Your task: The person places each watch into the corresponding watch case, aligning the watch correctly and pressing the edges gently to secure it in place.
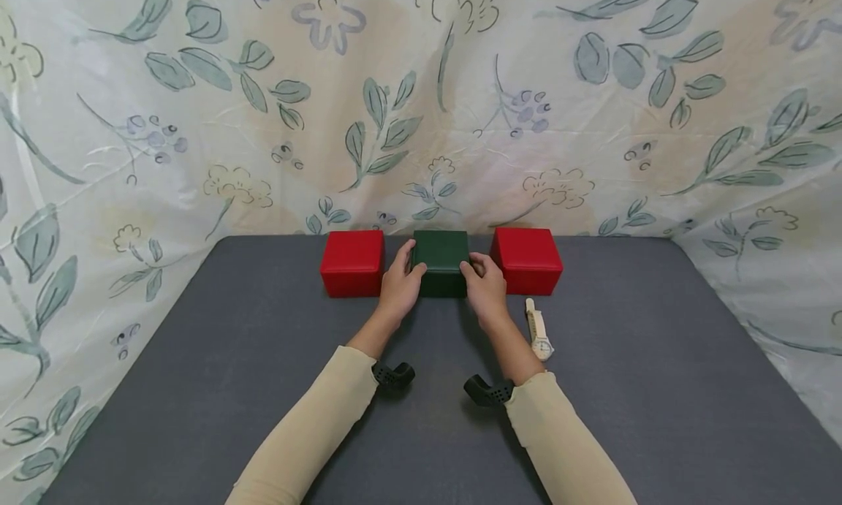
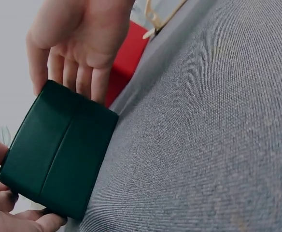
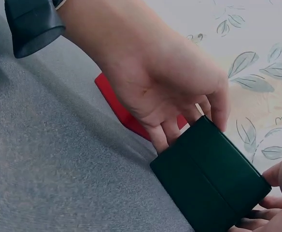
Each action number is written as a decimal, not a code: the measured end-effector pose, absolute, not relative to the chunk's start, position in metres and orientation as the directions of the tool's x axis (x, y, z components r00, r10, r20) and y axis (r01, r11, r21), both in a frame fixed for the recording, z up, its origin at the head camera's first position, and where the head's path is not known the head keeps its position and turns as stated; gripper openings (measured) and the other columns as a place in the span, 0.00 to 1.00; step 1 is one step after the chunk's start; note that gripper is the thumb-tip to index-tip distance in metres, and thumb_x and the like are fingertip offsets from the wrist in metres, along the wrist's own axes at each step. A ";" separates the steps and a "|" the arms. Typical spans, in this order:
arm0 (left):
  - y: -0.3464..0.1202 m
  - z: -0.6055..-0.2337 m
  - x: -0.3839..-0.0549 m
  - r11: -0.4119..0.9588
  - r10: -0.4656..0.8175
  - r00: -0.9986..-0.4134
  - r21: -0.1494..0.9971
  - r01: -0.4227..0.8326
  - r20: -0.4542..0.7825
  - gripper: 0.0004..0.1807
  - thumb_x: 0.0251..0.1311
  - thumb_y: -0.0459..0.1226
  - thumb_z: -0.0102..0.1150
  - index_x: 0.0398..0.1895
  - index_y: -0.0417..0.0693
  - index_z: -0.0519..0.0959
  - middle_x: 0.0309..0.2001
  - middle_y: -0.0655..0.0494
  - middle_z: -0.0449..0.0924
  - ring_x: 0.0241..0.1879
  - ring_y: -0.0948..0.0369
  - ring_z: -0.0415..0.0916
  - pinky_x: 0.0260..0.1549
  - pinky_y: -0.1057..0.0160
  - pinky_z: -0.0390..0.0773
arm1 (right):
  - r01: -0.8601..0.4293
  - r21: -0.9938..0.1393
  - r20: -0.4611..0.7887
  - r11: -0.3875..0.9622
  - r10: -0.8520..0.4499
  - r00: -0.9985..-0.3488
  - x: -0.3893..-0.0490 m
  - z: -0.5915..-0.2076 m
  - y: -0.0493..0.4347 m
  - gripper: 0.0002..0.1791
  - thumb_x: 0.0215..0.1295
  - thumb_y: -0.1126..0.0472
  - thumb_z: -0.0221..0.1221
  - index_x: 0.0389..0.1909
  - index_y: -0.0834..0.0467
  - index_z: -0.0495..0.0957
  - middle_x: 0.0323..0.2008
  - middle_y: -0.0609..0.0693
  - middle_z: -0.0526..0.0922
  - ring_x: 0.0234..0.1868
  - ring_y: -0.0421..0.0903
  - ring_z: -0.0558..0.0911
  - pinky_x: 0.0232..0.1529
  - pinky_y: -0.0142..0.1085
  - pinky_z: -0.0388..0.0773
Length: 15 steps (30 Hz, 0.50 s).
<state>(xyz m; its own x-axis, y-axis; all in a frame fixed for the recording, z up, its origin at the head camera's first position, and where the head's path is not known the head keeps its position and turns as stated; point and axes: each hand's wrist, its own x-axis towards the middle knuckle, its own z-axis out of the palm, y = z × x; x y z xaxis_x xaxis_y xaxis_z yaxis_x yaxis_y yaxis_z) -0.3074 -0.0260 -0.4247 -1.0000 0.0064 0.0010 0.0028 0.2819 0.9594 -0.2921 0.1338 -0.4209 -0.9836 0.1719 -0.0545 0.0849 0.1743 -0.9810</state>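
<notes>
Green box (image 1: 442,255), closed, stands far on the table (image 1: 197,381) between two red boxes (image 1: 526,260), apparently lined up but not yet released, left hand (image 1: 399,284) and right hand (image 1: 487,286) gripping its sides.

Grey tabletop (image 1: 434,446), two red boxes (image 1: 351,264) (image 1: 526,262), green box (image 1: 441,253), pale watch (image 1: 538,328)

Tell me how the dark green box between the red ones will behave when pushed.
The smooth, dark green rectangular box is probably stiff: its edges look straight between the left hand and right hand. Its sheen suggests it could slip slightly. Being flat-sided, it should slide rather than roll.
</notes>
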 end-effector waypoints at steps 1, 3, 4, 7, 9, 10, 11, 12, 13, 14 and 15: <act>-0.026 -0.424 -0.307 0.293 0.003 -1.000 0.956 -0.007 -0.008 0.31 0.69 0.44 0.46 0.75 0.63 0.55 0.75 0.58 0.56 0.73 0.58 0.57 0.70 0.50 0.61 | 0.081 -0.981 -0.050 0.177 0.172 -0.984 -0.292 -0.420 0.134 0.25 0.72 0.53 0.52 0.67 0.55 0.65 0.67 0.55 0.71 0.65 0.51 0.72 0.66 0.47 0.71; -0.026 -0.421 -0.308 0.315 0.000 -1.000 0.949 -0.024 -0.026 0.32 0.69 0.44 0.46 0.75 0.62 0.54 0.75 0.57 0.56 0.73 0.57 0.56 0.70 0.47 0.60 | 0.061 -0.979 -0.027 0.193 0.173 -0.985 -0.291 -0.417 0.134 0.25 0.72 0.54 0.53 0.67 0.55 0.65 0.68 0.54 0.69 0.67 0.51 0.71 0.66 0.46 0.70; -0.026 -0.420 -0.308 0.333 -0.002 -1.000 0.943 -0.025 -0.026 0.32 0.69 0.44 0.46 0.75 0.61 0.54 0.75 0.57 0.55 0.73 0.56 0.56 0.70 0.46 0.59 | 0.047 -0.979 -0.012 0.201 0.174 -0.985 -0.290 -0.415 0.135 0.25 0.72 0.55 0.53 0.67 0.55 0.65 0.69 0.54 0.68 0.68 0.50 0.70 0.67 0.45 0.70; -0.025 -0.414 -0.309 0.405 -0.001 -1.000 0.914 0.007 0.008 0.34 0.68 0.44 0.47 0.76 0.57 0.52 0.76 0.56 0.53 0.75 0.55 0.53 0.71 0.45 0.56 | -0.017 -0.973 0.063 0.230 0.193 -0.979 -0.287 -0.402 0.139 0.25 0.70 0.56 0.55 0.66 0.56 0.66 0.69 0.54 0.68 0.70 0.50 0.69 0.68 0.44 0.68; -0.024 -0.409 -0.308 0.463 0.017 -0.997 0.883 0.071 0.071 0.35 0.68 0.45 0.47 0.76 0.55 0.52 0.77 0.56 0.50 0.76 0.55 0.50 0.72 0.45 0.55 | -0.060 -0.969 0.110 0.239 0.204 -0.973 -0.284 -0.393 0.145 0.25 0.69 0.56 0.56 0.66 0.55 0.66 0.68 0.54 0.69 0.69 0.49 0.70 0.67 0.43 0.69; -0.022 -0.406 -0.308 0.490 0.031 -0.994 0.865 0.110 0.109 0.35 0.68 0.45 0.48 0.76 0.53 0.52 0.77 0.55 0.49 0.76 0.55 0.49 0.72 0.45 0.55 | -0.086 -0.968 0.137 0.237 0.208 -0.969 -0.282 -0.388 0.149 0.25 0.69 0.57 0.57 0.65 0.55 0.67 0.67 0.53 0.70 0.68 0.49 0.71 0.67 0.43 0.69; -0.020 -0.403 -0.308 0.508 0.049 -0.988 0.848 0.150 0.145 0.35 0.68 0.45 0.48 0.76 0.52 0.52 0.77 0.55 0.49 0.76 0.55 0.48 0.72 0.45 0.54 | -0.110 -0.965 0.163 0.239 0.217 -0.963 -0.281 -0.384 0.154 0.24 0.68 0.56 0.57 0.64 0.55 0.68 0.66 0.53 0.71 0.67 0.49 0.72 0.66 0.43 0.70; -0.018 -0.400 -0.307 0.521 0.069 -0.980 0.831 0.193 0.184 0.35 0.67 0.45 0.48 0.76 0.51 0.53 0.77 0.54 0.49 0.76 0.54 0.48 0.72 0.44 0.55 | -0.127 -0.963 0.182 0.237 0.226 -0.957 -0.279 -0.380 0.160 0.23 0.68 0.56 0.57 0.63 0.55 0.69 0.65 0.53 0.73 0.66 0.49 0.73 0.65 0.43 0.71; -0.015 -0.397 -0.307 0.529 0.092 -0.971 0.816 0.235 0.220 0.35 0.67 0.44 0.49 0.76 0.51 0.54 0.77 0.53 0.49 0.76 0.54 0.49 0.72 0.44 0.56 | -0.144 -0.961 0.200 0.235 0.239 -0.950 -0.279 -0.378 0.167 0.22 0.68 0.57 0.57 0.62 0.55 0.70 0.63 0.53 0.74 0.64 0.49 0.74 0.65 0.43 0.72; -0.012 -0.394 -0.306 0.528 0.118 -0.960 0.803 0.276 0.252 0.35 0.67 0.44 0.49 0.75 0.50 0.54 0.77 0.53 0.50 0.76 0.54 0.49 0.71 0.44 0.56 | -0.158 -0.958 0.220 0.241 0.255 -0.942 -0.278 -0.377 0.175 0.22 0.68 0.57 0.57 0.61 0.56 0.71 0.62 0.53 0.75 0.62 0.49 0.75 0.64 0.43 0.72; -0.009 -0.391 -0.305 0.520 0.143 -0.949 0.795 0.313 0.280 0.34 0.67 0.43 0.50 0.75 0.50 0.55 0.77 0.53 0.51 0.76 0.54 0.50 0.71 0.45 0.57 | -0.162 -0.955 0.230 0.250 0.274 -0.934 -0.277 -0.375 0.183 0.21 0.69 0.57 0.56 0.61 0.56 0.72 0.61 0.53 0.76 0.61 0.49 0.75 0.65 0.44 0.72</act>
